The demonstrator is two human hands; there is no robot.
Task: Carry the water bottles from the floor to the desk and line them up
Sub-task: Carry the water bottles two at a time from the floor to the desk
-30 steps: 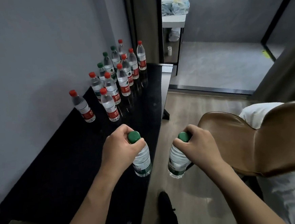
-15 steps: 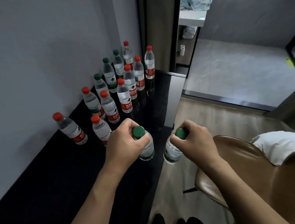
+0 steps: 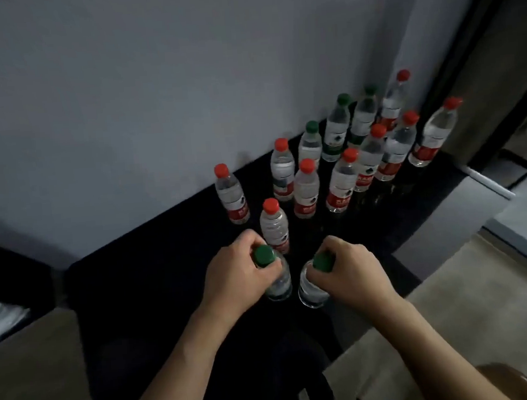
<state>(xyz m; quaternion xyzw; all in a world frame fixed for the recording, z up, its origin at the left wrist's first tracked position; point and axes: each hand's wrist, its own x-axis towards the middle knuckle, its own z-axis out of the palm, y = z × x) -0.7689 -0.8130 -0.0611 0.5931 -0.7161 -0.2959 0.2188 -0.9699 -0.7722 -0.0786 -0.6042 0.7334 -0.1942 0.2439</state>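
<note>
Both hands — left hand (image 3: 236, 276) and right hand (image 3: 351, 273) — are now lowering two green-capped bottles (image 3: 278, 280) over the black counter (image 3: 156, 290), fingers wrapped round their necks, just before the standing rows (image 3: 342, 174) — placement is coming.

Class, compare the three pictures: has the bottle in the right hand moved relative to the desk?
Yes. The bottle gripped by the right hand was out past the desk edge, above the floor; now it is over the desk, nearer the standing bottles.
</note>
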